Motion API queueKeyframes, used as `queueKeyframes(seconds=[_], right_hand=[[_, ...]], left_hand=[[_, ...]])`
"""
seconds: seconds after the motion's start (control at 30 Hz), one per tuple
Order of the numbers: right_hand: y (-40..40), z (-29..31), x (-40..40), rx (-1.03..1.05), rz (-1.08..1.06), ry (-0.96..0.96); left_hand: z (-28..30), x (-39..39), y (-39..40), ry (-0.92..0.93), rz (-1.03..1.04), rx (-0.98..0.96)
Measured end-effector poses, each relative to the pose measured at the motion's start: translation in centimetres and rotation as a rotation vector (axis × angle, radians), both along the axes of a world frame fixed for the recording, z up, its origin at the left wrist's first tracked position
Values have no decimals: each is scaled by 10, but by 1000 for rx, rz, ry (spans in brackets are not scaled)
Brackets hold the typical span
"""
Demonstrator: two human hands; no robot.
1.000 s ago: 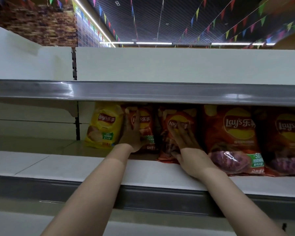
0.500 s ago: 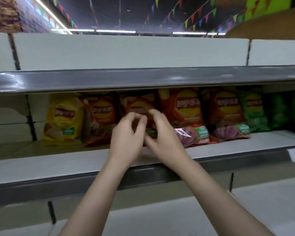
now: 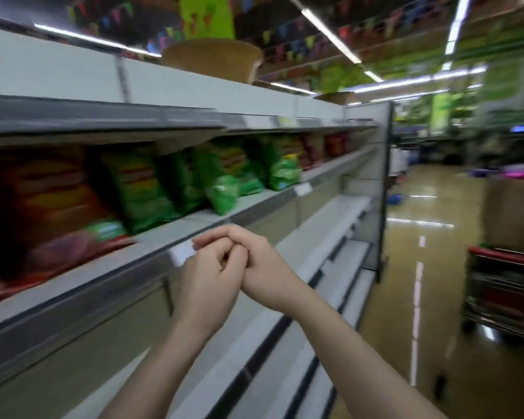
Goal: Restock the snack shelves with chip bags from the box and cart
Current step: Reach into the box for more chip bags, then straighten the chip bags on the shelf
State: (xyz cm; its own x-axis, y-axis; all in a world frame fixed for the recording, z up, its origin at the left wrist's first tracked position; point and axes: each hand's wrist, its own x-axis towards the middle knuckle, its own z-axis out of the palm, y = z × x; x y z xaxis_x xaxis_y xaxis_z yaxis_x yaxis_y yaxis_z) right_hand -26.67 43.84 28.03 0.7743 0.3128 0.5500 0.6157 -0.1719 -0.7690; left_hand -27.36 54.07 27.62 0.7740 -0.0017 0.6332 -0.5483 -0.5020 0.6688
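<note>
**Hands together in front of the snack shelf, nothing in them**

Both hands up at mid-frame, meeting in front of the shelf edge [image 3: 152, 252]. Left hand [image 3: 208, 285] with fingers curled in, knuckles toward the camera. Right hand [image 3: 265, 267] tucked against it from the right, its fingers curled over the top of the left fingers. Touching each other, no bag in either one. Bare forearms running down to the bottom edge.

Whole view pretty smeared, so details are rough. Red chip bags [image 3: 55, 207] standing at the far left of the shelf, with what looks like a green patch low on the front. Green chip bags [image 3: 139, 189] right beside them, then more green ones [image 3: 282, 167] further down the row, one small green bag [image 3: 224, 192] leaning out toward the shelf lip. Beyond those, reddish bags [image 3: 333, 145] near the far end, too blurred to read. White price tag [image 3: 303, 189] on the shelf front under the green ones.

Bare lower shelves [image 3: 324, 258] stepping down below the hands. Woven basket [image 3: 212, 60] up on top of the unit. Off to the right, a red-rimmed cart [image 3: 505, 285] on the glossy floor [image 3: 421, 207], well apart from the hands. Bunting flags [image 3: 300, 40] and strip lights overhead.
</note>
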Motion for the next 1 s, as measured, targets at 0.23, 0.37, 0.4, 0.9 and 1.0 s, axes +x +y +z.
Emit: queueKeyframes(seconds=[0.23,0.37,0.4,0.9,1.0], right_hand=[[-231,-22,40,23,-321,180],[-371,-26,48,95,-522,239],[-401,-28,47,117,-561,255],[-671,-87,113,585,-962,406],[-722,-90,160,627,-1017,430]], left_hand=[[-28,79,-217,136,-437,-20],[-27,103,-352,229,-707,-127],[-28,107,-380,242,-742,-133],[-57,277,-637,460,-928,-133],[-58,332,-682,494,-921,-159]])
